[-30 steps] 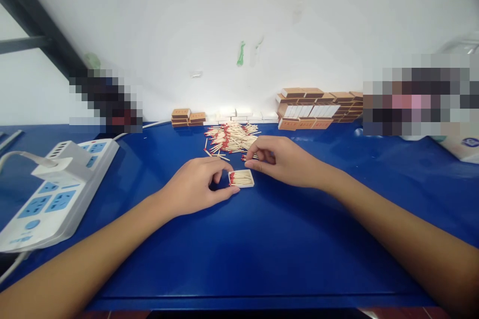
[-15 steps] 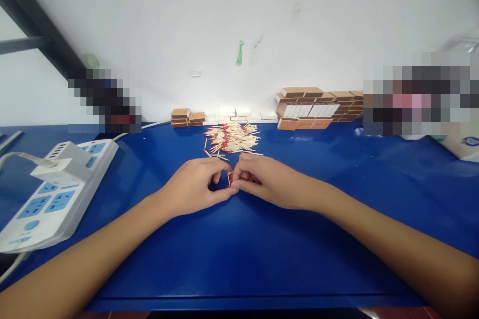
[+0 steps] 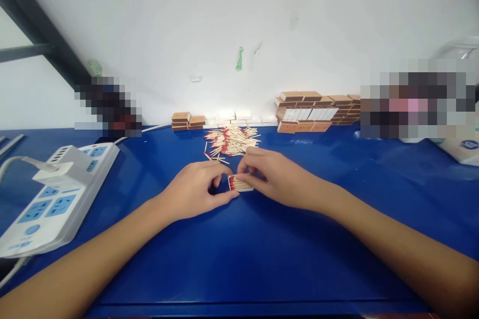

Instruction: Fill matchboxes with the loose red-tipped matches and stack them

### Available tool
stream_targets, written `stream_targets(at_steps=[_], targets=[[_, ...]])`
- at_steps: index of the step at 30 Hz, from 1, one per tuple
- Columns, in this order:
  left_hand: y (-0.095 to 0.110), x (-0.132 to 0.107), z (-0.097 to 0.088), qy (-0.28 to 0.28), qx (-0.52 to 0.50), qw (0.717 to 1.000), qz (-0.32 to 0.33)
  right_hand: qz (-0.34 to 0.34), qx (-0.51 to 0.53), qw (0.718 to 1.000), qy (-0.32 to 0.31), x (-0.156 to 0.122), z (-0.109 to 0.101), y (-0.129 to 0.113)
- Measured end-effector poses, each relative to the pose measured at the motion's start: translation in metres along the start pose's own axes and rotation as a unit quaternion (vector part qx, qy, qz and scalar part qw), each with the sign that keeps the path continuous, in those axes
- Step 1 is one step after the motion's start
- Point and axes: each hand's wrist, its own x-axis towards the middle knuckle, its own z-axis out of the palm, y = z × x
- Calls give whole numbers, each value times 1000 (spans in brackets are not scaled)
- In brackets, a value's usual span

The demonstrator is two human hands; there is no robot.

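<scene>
A small white matchbox tray [image 3: 240,184] filled with red-tipped matches lies on the blue table [image 3: 239,254]. My left hand [image 3: 194,190] pinches the tray's left end between thumb and fingers. My right hand [image 3: 271,176] is curled over the tray's right side, its fingertips pressing on the matches inside. Just behind both hands lies a loose pile of matches [image 3: 231,140].
Stacks of brown matchbox sleeves [image 3: 318,109] and white trays [image 3: 243,117] line the wall at the back, with a smaller brown stack [image 3: 188,120] to their left. A white power strip [image 3: 52,194] with a plugged-in adapter lies at the left.
My right hand came back from the match pile to the tray, covered it, and now has lifted slightly so the tray shows again. My left hand stayed on the tray.
</scene>
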Motion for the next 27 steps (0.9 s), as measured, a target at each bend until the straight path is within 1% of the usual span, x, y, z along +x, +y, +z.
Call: stream_targets(at_steps=[2,6,10,13,15,17,19,21,23,24,27], targets=[[0,0,0,9,0,1000,1,-7,2,1000,25,0,-2,1],[0,0,0,3,4,1000,-6,-5,5,1000,9,1,-2,4],[2,0,-1,3,-1,1000,-12,-9,-3,1000,16,2,-1,5],[4,1,-2,23,-9,1000,-12,-25,8,999,23,2,-11,7],[5,1,-3,39,-11,999,-20,-18,15,997,74,3,-26,13],[5,1,-3,29,-11,999,-32,35,0,987,158,2,-43,27],[4,1,-2,10,-15,999,-43,110,-55,964,236,1,-60,51],[4,1,-1,13,-24,998,-51,179,-128,936,274,-3,-72,80],[4,0,-1,16,-29,998,-57,221,-169,920,276,-7,-79,107],[4,0,-1,11,-28,998,-57,226,-176,919,269,-9,-81,119],[4,1,-2,-8,-25,998,-57,189,-175,945,199,-12,-80,138]])
